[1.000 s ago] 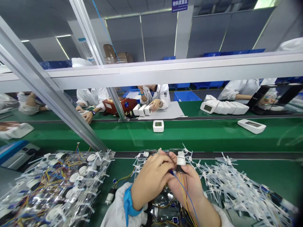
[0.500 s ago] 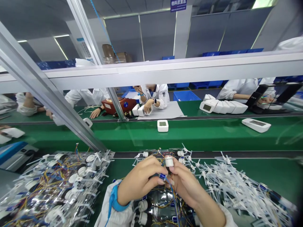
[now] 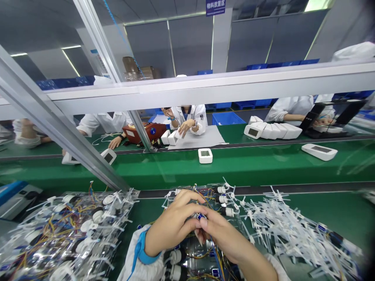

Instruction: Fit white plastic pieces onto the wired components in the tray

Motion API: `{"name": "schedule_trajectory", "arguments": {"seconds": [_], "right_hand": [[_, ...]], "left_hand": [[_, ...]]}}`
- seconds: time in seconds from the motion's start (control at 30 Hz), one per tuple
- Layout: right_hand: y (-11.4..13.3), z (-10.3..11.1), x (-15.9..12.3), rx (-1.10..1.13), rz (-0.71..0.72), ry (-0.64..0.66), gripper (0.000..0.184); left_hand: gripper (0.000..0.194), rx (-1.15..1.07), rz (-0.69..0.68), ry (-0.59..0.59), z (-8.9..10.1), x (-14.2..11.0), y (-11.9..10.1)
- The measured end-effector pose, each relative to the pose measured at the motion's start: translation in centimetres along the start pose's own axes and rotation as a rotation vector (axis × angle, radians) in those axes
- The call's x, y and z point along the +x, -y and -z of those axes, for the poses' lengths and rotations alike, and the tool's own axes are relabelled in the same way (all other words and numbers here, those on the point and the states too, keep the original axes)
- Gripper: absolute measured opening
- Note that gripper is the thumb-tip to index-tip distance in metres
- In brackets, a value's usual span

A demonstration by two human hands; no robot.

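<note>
The left hand [image 3: 172,220] is pinching a small square blue part [image 3: 200,216] between its fingers; the right hand [image 3: 224,234] is curling against it, its full grip hidden. Thin coloured wires [image 3: 218,259] are hanging below the fingers, over a clear plastic tray [image 3: 197,266] holding white-and-black cylinders [image 3: 176,256]. Right of the fingers, white plastic ties [image 3: 290,230] are lying heaped on the green bench [image 3: 148,210]; left, wired clear packs [image 3: 67,238] are piling up.

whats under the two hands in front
Below the left hand and right hand, clear plastic, white-and-black cylinders and coloured wires show. Whatever lies directly beneath the palms is covered and cannot be seen.
</note>
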State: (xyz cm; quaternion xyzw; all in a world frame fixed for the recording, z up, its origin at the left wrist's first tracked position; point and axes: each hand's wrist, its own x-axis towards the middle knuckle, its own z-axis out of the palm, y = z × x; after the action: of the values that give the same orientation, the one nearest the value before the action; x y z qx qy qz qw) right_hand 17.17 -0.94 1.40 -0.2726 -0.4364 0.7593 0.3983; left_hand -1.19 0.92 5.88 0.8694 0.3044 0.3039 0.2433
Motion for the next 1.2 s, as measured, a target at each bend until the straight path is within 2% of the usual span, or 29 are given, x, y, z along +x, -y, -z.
{"name": "schedule_trajectory", "arguments": {"seconds": [0.23, 0.5, 0.57, 0.63, 0.7, 0.73, 0.77, 0.83, 0.9, 0.97, 1.0, 1.1, 1.2], "right_hand": [[-0.3, 0.3, 0.3, -0.07, -0.001, -0.018, 0.056], [0.0, 0.6, 0.3, -0.171, 0.025, 0.056, 0.049], [0.6, 0.9, 0.1, -0.191, 0.058, 0.075, 0.046], [1.7, 1.8, -0.1, -0.23, 0.091, 0.07, 0.043], [3.3, 3.7, -0.5, -0.313, 0.102, -0.024, 0.045], [4.2, 5.0, -0.9, -0.361, 0.098, -0.12, 0.048], [5.2, 6.6, -1.3, -0.423, 0.088, -0.268, 0.052], [7.2, 10.4, -2.6, -0.476, 0.098, -0.494, 0.051], [8.6, 14.5, -4.2, -0.506, 0.104, -0.744, 0.041], [9.4, 18.0, -5.6, -0.521, 0.051, -0.976, 0.031], [9.5, 19.5, -6.2, -0.529, 0.009, -1.05, 0.027], [9.1, 22.1, -7.3, -0.554, -0.136, -1.121, 0.021], [8.4, 22.8, -7.6, -0.589, -0.264, -1.1, 0.023]], "left_hand": [[0.014, -0.042, -0.001, 0.024, -0.1, 0.1, -0.2], [0.02, 0.0, 0.029, 0.037, -0.5, 0.1, 0.1], [0.029, 0.001, 0.026, -0.024, -0.5, 0.0, 0.3], [0.038, -0.007, 0.006, -0.142, -0.2, -0.3, 0.6], [0.033, 0.004, -0.011, -0.251, 0.2, -0.6, 1.0], [0.026, 0.019, -0.011, -0.283, 0.4, -0.8, 1.1], [0.019, 0.039, -0.005, -0.302, 0.5, -0.9, 1.2], [0.014, 0.081, 0.011, -0.306, 0.8, -1.0, 1.3], [0.014, 0.105, 0.014, -0.282, 0.8, -0.8, 1.3], [0.013, 0.112, 0.012, -0.246, 0.7, -0.5, 1.2], [0.012, 0.111, 0.011, -0.228, 0.6, -0.4, 1.1], [0.011, 0.104, 0.013, -0.177, 0.4, 0.0, 1.1], [0.012, 0.103, 0.011, -0.145, 0.3, 0.1, 1.3]]}}
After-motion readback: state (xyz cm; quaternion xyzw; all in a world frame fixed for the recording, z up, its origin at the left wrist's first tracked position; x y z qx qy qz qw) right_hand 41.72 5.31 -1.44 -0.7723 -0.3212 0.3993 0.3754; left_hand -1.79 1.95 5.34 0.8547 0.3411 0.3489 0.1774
